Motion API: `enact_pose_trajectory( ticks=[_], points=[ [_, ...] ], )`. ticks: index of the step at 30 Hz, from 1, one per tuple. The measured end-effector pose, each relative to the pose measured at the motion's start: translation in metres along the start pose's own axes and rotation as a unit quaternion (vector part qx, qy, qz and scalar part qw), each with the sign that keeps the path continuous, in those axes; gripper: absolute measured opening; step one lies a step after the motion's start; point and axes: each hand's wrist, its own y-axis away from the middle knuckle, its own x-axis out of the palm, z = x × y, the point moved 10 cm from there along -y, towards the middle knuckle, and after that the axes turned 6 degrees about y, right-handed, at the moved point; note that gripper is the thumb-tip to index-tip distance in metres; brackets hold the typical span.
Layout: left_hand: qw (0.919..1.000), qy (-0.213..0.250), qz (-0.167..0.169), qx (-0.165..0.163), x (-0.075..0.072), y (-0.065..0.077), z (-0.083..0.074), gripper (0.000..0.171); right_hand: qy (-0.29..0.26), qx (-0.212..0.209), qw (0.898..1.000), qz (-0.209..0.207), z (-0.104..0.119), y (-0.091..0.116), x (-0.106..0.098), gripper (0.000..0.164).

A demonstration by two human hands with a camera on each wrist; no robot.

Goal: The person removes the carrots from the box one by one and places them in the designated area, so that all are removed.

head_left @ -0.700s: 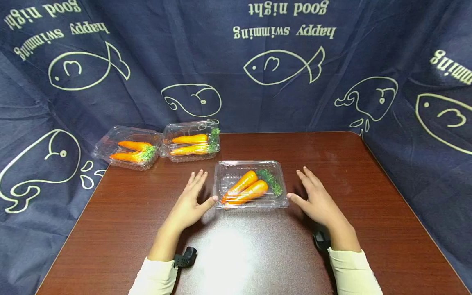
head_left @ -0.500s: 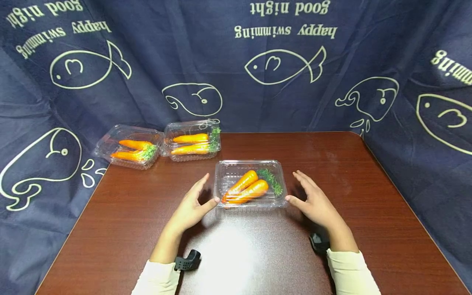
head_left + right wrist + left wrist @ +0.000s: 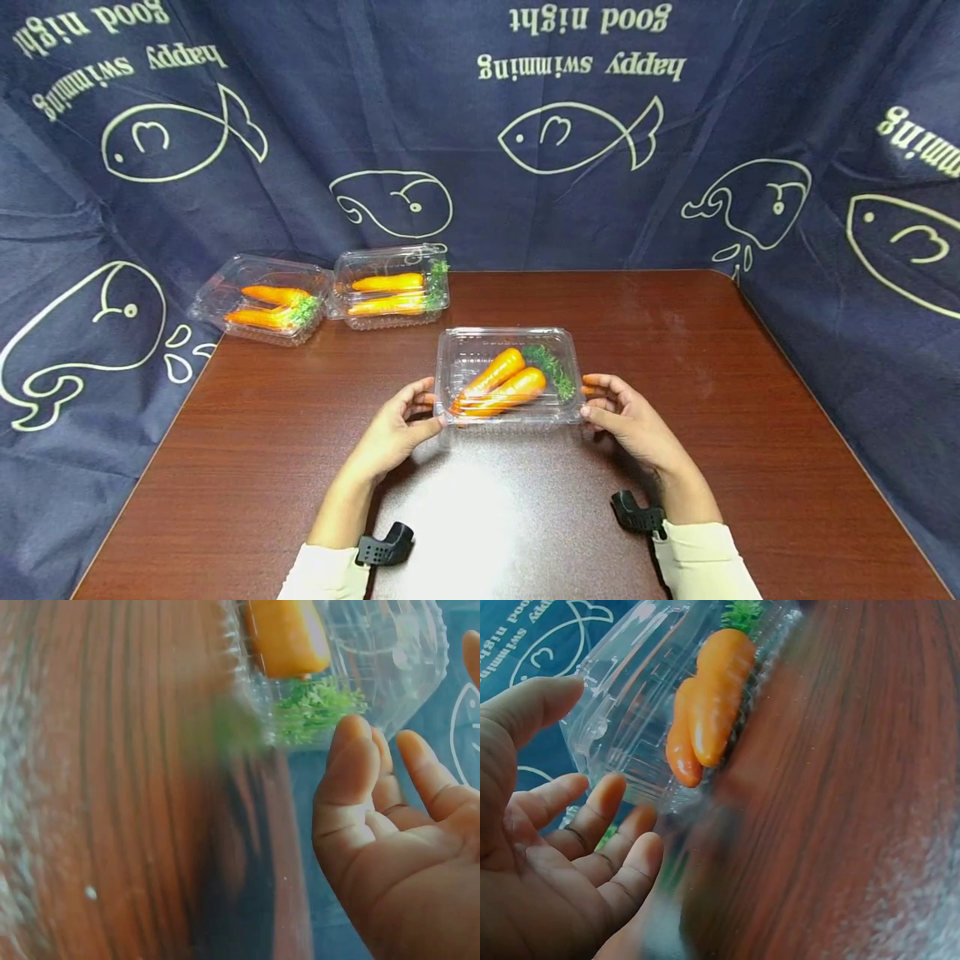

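In the head view a clear plastic clamshell box [image 3: 510, 333] with two carrots [image 3: 498, 387] and green tops inside lies on the table between my hands. My left hand [image 3: 393, 433] is at its left end, thumb tip at the near left corner and fingers loosely bent beside the wall. My right hand [image 3: 633, 425] mirrors this at the right end. In the left wrist view my fingers [image 3: 604, 799] reach the box's end without wrapping it. In the right wrist view my fingers [image 3: 352, 769] stand close to the end by the green tops; firm contact cannot be made out.
Two more clear boxes of carrots, one at the far left [image 3: 262, 304] and one beside it [image 3: 390, 292], sit by the back edge of the brown table [image 3: 750, 433]. A blue curtain [image 3: 465, 217] hangs behind. Each wrist wears a black band.
Both hands have moved in toward the box's ends, and their fingers, straighter before, have bent toward it. The box and the two boxes behind stay where they were.
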Motion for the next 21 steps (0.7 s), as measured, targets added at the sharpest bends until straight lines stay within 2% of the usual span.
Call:
enact_pose_trajectory(
  ticks=[8, 17, 21],
  points=[
    [0.9994, 0.029, -0.018, -0.010, 0.002, -0.003, 0.006, 0.061, -0.018, 0.024, 1.000, -0.008, -0.013, -0.003, 0.002, 0.048],
    [0.9967, 0.073, -0.008, -0.035, 0.009, -0.001, 0.014, 0.053, -0.046, 0.013, 0.999, 0.003, -0.014, -0.002, 0.007, 0.051],
    [0.9964, 0.075, -0.022, -0.034, 0.008, -0.001, 0.013, 0.048, -0.040, 0.017, 0.999, 0.019, -0.014, -0.001, 0.011, 0.055]
  ],
)
